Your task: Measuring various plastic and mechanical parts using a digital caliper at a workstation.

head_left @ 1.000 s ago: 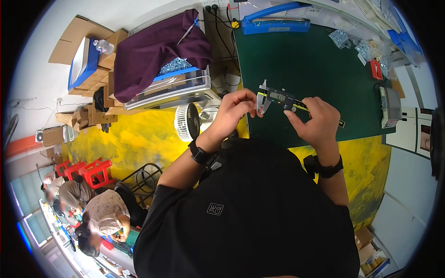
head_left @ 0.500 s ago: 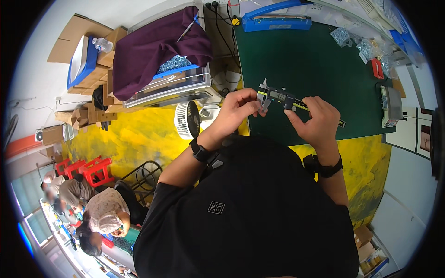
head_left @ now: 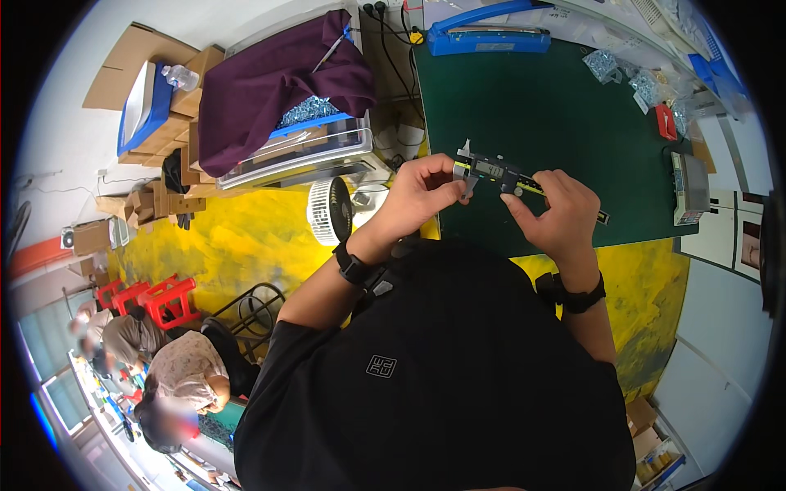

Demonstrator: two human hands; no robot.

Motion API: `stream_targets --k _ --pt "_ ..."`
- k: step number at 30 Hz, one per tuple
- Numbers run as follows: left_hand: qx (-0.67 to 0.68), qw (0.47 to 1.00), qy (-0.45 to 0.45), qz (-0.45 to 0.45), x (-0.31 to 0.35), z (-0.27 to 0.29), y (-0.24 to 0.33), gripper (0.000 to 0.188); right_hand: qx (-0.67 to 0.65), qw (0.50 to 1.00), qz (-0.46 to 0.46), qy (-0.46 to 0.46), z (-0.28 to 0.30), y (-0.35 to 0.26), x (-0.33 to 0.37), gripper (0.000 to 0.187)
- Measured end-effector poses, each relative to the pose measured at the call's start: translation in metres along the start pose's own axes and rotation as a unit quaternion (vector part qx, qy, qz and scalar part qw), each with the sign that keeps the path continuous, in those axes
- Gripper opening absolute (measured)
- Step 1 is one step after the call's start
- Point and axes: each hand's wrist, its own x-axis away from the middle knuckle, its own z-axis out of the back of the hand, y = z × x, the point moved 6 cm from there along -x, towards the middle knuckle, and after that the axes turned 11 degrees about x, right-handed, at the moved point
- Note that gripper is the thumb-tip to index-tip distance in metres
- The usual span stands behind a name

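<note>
A black digital caliper (head_left: 494, 171) with a small grey display and silver jaws is held over the front left part of the green tabletop (head_left: 557, 123). My right hand (head_left: 565, 211) is closed around its beam, the thumb near the round knob under the display. At the jaws, the thumb and forefinger of my left hand (head_left: 422, 195) are pinched together. Whatever lies between those fingertips is too small or hidden to make out.
A blue bag sealer (head_left: 490, 41) stands at the table's back left. Bags of small metal parts (head_left: 647, 82), a red box (head_left: 666, 121) and a grey device (head_left: 691, 188) line the right side. A white fan (head_left: 329, 211) is left of my forearm; people sit lower left.
My hands and the caliper stay almost in place, with only a very slight shift. Nothing has been let go or taken up.
</note>
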Motion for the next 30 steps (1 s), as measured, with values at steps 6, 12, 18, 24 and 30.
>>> stream_targets --k 6,12,18,24,30 --pt "-0.003 1.0 -0.002 0.002 0.0 0.0 0.001 0.009 -0.003 1.0 0.005 -0.004 0.0 -0.002 -0.002 0.035" --pt "0.002 1.0 0.004 -0.002 -0.002 0.0 -0.003 0.007 -0.011 1.0 0.005 0.009 0.001 -0.006 -0.002 0.034" --pt "-0.022 1.0 0.006 0.019 -0.003 0.0 -0.005 0.005 -0.005 1.0 -0.015 0.013 -0.002 -0.006 -0.003 0.033" --pt "-0.058 0.997 -0.014 0.042 -0.001 0.006 -0.011 0.006 0.012 0.999 -0.051 0.004 -0.012 0.003 -0.001 0.034" --pt "-0.262 0.946 0.186 -0.036 -0.001 0.112 0.006 0.013 0.007 0.977 -0.213 -0.031 -0.025 0.056 0.032 0.036"
